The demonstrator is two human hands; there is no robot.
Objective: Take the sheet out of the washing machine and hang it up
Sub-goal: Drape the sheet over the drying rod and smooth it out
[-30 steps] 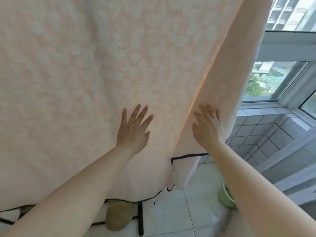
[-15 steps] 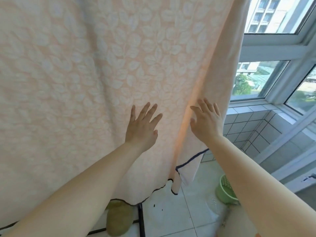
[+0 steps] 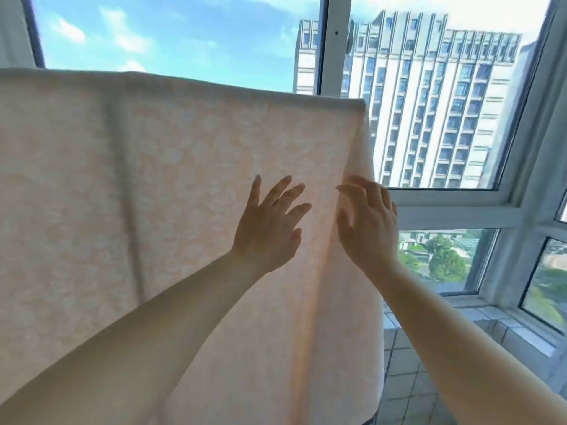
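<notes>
Smoothing the hung sheet, both hands flat and holding nothing.

Left hand (image 3: pixel 270 231) is spread wide against the sheet (image 3: pixel 153 185); right hand (image 3: pixel 366 223), fingers loose, is at its right edge. Sheet is draped over a hidden bar before the window (image 3: pixel 454 204). Advice: stroke outward, lightly, without dragging it off. No containers visible.

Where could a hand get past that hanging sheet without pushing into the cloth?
Open room lies right of the sheet, between its hanging right edge and the window frame, and above its top fold against the glass. In front it is crowded: the left hand and right hand are spread at the sheet's right part.
</notes>
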